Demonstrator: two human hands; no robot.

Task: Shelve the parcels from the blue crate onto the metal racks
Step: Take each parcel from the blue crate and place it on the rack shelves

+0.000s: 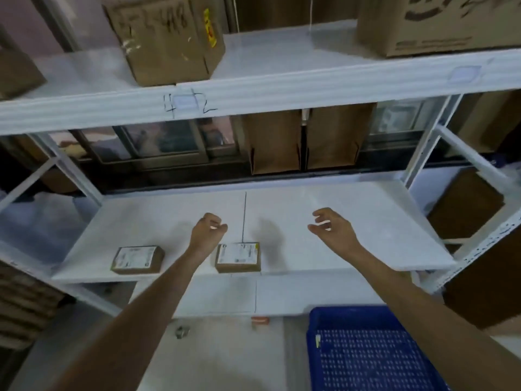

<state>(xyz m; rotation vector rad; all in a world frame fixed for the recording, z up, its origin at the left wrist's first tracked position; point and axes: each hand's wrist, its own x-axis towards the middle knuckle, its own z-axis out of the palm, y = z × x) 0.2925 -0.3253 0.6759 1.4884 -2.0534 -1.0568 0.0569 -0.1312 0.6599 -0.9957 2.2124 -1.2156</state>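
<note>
Two small brown parcels with white labels lie on the white middle shelf (352,221) of the metal rack: one (138,259) at the front left, another (238,256) near the front centre. My left hand (208,231) hovers just left of and above the centre parcel, fingers loosely curled, holding nothing. Further right over the shelf is my right hand (331,230), its fingers apart and nothing in it. The blue crate (366,354) stands on the floor at the lower right; the part of its perforated bottom that shows has no parcels.
Large cardboard boxes stand on the top shelf at left (166,40) and right (439,24). Two brown cartons (301,139) stand behind the middle shelf. White rack posts (423,156) frame the shelf. Stacked cardboard (25,303) lies at the far left.
</note>
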